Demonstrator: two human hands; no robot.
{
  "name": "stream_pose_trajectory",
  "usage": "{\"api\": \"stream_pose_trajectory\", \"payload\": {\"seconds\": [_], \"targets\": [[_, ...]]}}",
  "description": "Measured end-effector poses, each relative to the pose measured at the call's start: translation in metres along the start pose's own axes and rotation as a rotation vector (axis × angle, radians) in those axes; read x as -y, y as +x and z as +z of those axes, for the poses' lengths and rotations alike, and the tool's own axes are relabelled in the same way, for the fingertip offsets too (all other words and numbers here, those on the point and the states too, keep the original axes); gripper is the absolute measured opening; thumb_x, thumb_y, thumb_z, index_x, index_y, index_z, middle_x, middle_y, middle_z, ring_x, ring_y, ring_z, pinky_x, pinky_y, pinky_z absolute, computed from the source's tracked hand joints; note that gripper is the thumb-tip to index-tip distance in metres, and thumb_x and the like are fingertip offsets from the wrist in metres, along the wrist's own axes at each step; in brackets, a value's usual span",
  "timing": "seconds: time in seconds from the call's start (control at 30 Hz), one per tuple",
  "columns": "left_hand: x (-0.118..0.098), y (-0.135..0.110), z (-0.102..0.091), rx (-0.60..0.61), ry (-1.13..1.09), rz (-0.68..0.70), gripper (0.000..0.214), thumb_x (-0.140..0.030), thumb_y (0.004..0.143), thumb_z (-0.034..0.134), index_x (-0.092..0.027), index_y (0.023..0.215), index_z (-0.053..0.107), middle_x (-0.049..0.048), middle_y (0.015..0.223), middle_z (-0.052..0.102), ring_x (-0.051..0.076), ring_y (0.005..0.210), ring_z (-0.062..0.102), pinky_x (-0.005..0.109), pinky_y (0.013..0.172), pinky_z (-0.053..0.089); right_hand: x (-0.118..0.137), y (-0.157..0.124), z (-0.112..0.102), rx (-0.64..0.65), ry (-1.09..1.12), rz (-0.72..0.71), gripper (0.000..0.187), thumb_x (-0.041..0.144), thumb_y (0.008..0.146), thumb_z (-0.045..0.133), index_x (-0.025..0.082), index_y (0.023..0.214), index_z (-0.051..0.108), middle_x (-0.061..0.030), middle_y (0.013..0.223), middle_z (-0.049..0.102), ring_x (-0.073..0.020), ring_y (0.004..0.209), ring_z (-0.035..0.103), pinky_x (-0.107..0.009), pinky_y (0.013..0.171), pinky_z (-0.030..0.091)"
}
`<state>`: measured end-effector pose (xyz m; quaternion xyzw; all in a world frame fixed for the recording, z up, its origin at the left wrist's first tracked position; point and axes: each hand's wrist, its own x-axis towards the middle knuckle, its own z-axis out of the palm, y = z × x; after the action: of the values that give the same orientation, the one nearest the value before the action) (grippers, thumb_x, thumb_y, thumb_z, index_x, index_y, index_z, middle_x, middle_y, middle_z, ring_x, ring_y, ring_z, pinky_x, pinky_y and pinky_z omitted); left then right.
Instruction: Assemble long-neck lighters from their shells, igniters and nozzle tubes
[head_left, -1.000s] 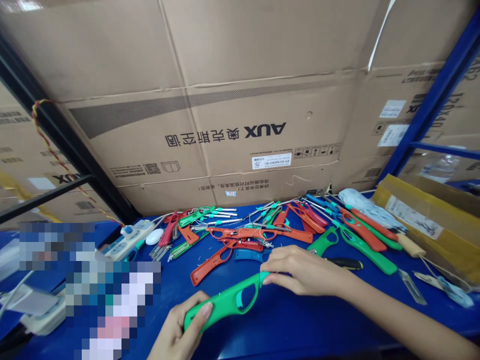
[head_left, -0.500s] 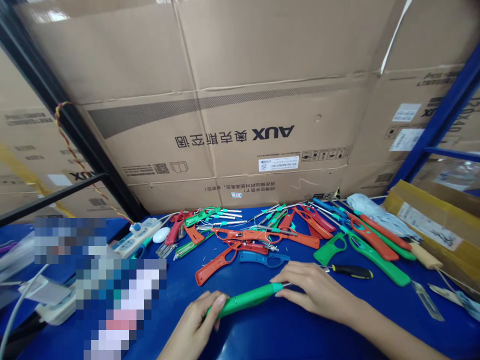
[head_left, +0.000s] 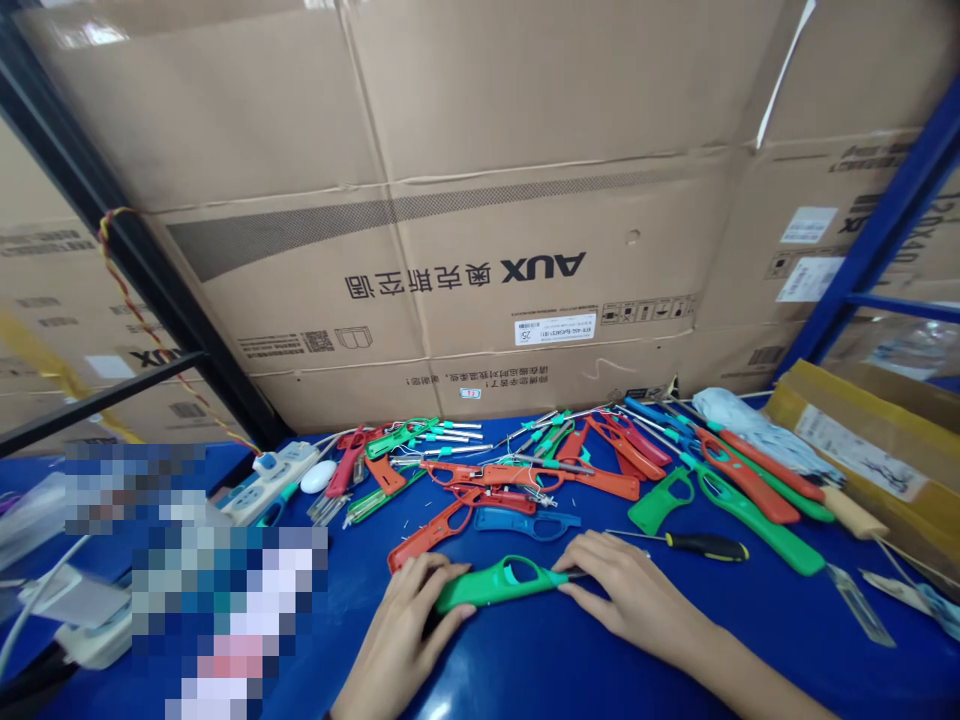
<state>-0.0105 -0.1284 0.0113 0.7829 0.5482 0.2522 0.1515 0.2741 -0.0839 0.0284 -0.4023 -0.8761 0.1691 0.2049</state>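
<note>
A green plastic lighter shell (head_left: 499, 583) lies flat on the blue table (head_left: 570, 660), held at both ends. My left hand (head_left: 405, 630) grips its rear end with fingers curled over it. My right hand (head_left: 626, 590) pinches its front tip, fingers pressed together. Just behind lie an orange shell (head_left: 431, 535) and a blue shell (head_left: 525, 521). A black-handled screwdriver (head_left: 701, 545) rests to the right of my right hand.
A heap of several orange, green, red and blue lighter shells with metal tubes (head_left: 540, 455) covers the table's back. A white power strip (head_left: 270, 475) sits at left, a yellowish carton (head_left: 862, 450) at right. Large cardboard boxes (head_left: 480, 220) wall the back.
The green shell was turned from on-edge to lying flat with its loop opening upward. Both hands shifted slightly with it and kept their grip.
</note>
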Motion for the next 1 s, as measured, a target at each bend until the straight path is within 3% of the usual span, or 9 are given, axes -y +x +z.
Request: {"api": "stream_pose_trajectory", "payload": {"seconds": [0.2,0.4,0.53,0.7,0.83,0.93,1.0], "targets": [[0.002,0.016,-0.009,0.014,-0.015,0.016,0.029,-0.039,0.09,0.053,-0.031,0.117,0.058,0.0054,0.115,0.057,0.025,0.111,0.054,0.042,0.096,0.043,0.003,0.014,-0.004,-0.036,0.003,-0.003,0.009,0.027,0.088,0.056,0.025,0.095,0.062,-0.0006,0.094,0.068,-0.0195,0.092,0.062,-0.034,0.088,0.043],[-0.004,0.047,-0.019,-0.022,0.082,0.062,0.024,-0.037,0.091,0.05,-0.029,0.11,0.062,0.0039,0.109,0.06,0.023,0.102,0.054,0.042,0.092,0.041,0.01,0.05,-0.003,-0.103,0.041,-0.092,0.009,0.028,0.09,0.056,0.023,0.094,0.062,-0.0006,0.094,0.069,-0.0173,0.093,0.062,-0.03,0.086,0.043],[0.011,0.065,-0.015,-0.066,0.146,0.016,0.023,-0.033,0.088,0.055,-0.027,0.108,0.062,0.0039,0.105,0.062,0.025,0.1,0.055,0.042,0.086,0.042,0.003,0.071,0.004,-0.129,0.03,-0.095,0.011,0.022,0.09,0.053,0.022,0.09,0.064,-0.0011,0.094,0.07,-0.0176,0.091,0.062,-0.029,0.082,0.044],[0.033,0.067,-0.009,-0.071,0.146,0.006,0.032,-0.037,0.085,0.059,-0.025,0.115,0.059,0.0052,0.106,0.062,0.025,0.097,0.057,0.039,0.083,0.045,-0.011,0.073,0.005,-0.106,-0.021,-0.063,0.009,0.023,0.089,0.055,0.021,0.087,0.064,-0.0014,0.087,0.069,-0.018,0.087,0.062,-0.029,0.081,0.044],[0.039,0.063,-0.009,-0.068,0.125,0.008,0.032,-0.036,0.088,0.055,-0.027,0.118,0.056,0.0049,0.109,0.061,0.024,0.1,0.057,0.04,0.087,0.045,-0.023,0.065,-0.019,-0.099,-0.052,0.063,0.014,0.025,0.089,0.051,0.021,0.083,0.063,-0.0027,0.087,0.069,-0.0195,0.086,0.063,-0.029,0.076,0.044],[0.041,0.062,-0.008,-0.07,0.116,-0.003,0.036,-0.035,0.088,0.053,-0.028,0.124,0.052,0.0051,0.11,0.061,0.025,0.103,0.056,0.042,0.089,0.044,-0.037,0.054,-0.044,0.067,0.001,0.23,0.013,0.03,0.086,0.054,0.022,0.082,0.063,-0.0005,0.077,0.069,-0.0179,0.072,0.064,-0.024,0.06,0.042],[0.042,0.063,-0.007,-0.072,0.123,-0.011,0.038,-0.035,0.088,0.053,-0.029,0.126,0.051,0.0051,0.11,0.061,0.025,0.103,0.056,0.042,0.089,0.044,-0.048,0.045,-0.057,0.147,0.009,0.328,0.007,0.028,0.076,0.062,0.022,0.079,0.064,-0.0004,0.076,0.068,-0.0177,0.071,0.064,-0.023,0.059,0.041]]}}
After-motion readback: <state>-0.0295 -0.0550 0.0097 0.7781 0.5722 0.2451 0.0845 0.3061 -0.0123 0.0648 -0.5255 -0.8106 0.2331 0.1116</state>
